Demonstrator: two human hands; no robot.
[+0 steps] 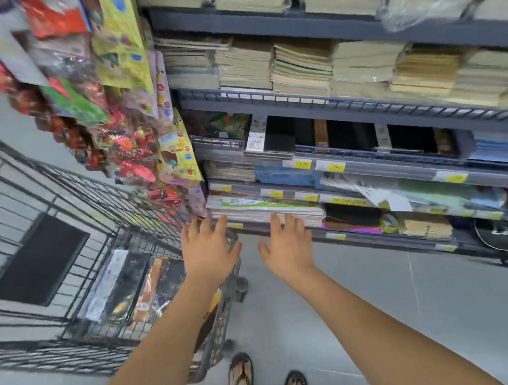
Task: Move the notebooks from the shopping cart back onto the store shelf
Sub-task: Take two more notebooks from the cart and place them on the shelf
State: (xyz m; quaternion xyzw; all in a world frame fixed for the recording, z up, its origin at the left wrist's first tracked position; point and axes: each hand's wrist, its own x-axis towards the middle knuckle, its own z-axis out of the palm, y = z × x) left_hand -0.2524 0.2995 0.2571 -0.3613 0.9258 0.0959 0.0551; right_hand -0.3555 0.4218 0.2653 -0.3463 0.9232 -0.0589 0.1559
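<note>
A flat stack of colourful paper notebooks (267, 211) on the grey metal store shelf (383, 166) is being touched by the open, spread-fingered left hand (209, 252) and right hand (287, 246).

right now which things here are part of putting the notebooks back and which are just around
Job: notebooks in the cart, shopping cart, notebook stack on the low shelf, left hand, right hand.
Just around: hanging toy packets, paper stacks higher up, yellow price tags.
</note>
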